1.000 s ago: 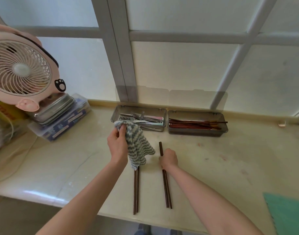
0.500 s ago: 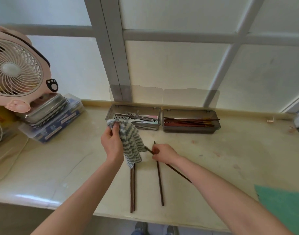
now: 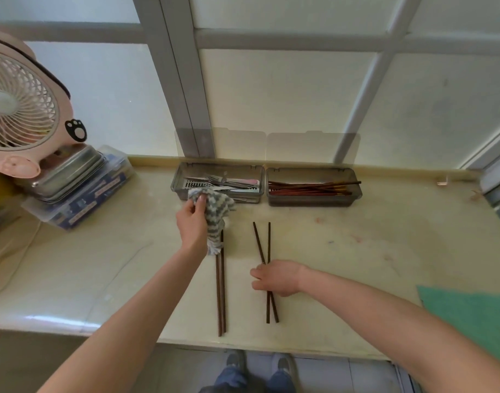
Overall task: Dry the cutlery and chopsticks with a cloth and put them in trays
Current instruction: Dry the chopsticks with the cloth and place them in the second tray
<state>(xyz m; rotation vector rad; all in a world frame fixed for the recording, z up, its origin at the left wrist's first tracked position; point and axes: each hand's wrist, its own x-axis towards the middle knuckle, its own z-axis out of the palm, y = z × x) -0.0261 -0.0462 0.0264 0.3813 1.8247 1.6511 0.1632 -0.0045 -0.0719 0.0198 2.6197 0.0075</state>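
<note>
My left hand (image 3: 192, 222) grips a grey-and-white striped cloth (image 3: 214, 211) that hangs just in front of the cutlery tray (image 3: 176, 184). Under the cloth a pair of dark chopsticks (image 3: 220, 293) lies straight on the counter. My right hand (image 3: 275, 277) rests over the middle of a second, crossed pair of chopsticks (image 3: 261, 242), fingers curled on them. The cutlery tray holds forks and other metal pieces. The chopstick tray (image 3: 356, 194) to its right holds several reddish chopsticks.
A pink fan (image 3: 19, 109) stands at the left on a metal tin (image 3: 70, 174) and a clear plastic box (image 3: 81, 199). A green mat (image 3: 475, 316) lies at the right front. The counter's front edge (image 3: 158, 337) runs just behind my shoes.
My right hand slid from the far ends of the right pair down to its middle. The lifted chopstick is back with its mate, now crossed. The cloth hand stayed near the cutlery tray.
</note>
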